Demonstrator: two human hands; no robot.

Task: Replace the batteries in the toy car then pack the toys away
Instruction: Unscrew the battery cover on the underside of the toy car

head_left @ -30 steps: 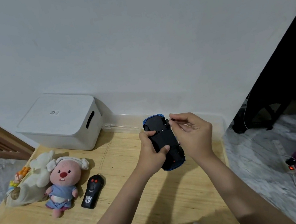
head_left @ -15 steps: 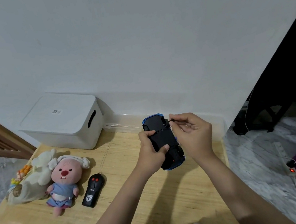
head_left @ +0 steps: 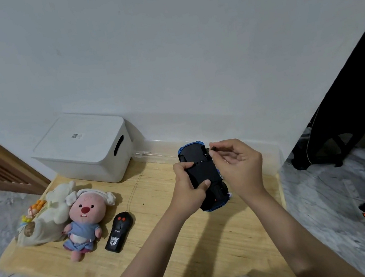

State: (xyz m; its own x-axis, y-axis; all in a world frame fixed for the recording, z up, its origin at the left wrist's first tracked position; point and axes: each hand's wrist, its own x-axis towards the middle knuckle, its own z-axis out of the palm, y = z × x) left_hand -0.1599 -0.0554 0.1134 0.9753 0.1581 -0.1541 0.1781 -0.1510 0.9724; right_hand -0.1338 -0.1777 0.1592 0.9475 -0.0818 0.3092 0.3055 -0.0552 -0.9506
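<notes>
surface (head_left: pixel 192 243): wooden, carries everything, my arms reach over it
storage box (head_left: pixel 84 150): white, lid on, back left by the wall
plush toys (head_left: pixel 69 214): pile at left, not packed yet
toy car (head_left: pixel 202 178): held above the surface between my hands, underside up, long axis running away from me and slightly left
left hand (head_left: pixel 188 191): grips the car's body, thumb across the black underside
right hand (head_left: pixel 240 165): touching the car's right flank, fingertips pinching something small and dark at the far wheel (can't tell what)
remote (head_left: pixel 119 230): black, lying beside the pink plush
next, my guess: battery cover sits nearer my right hand
</notes>
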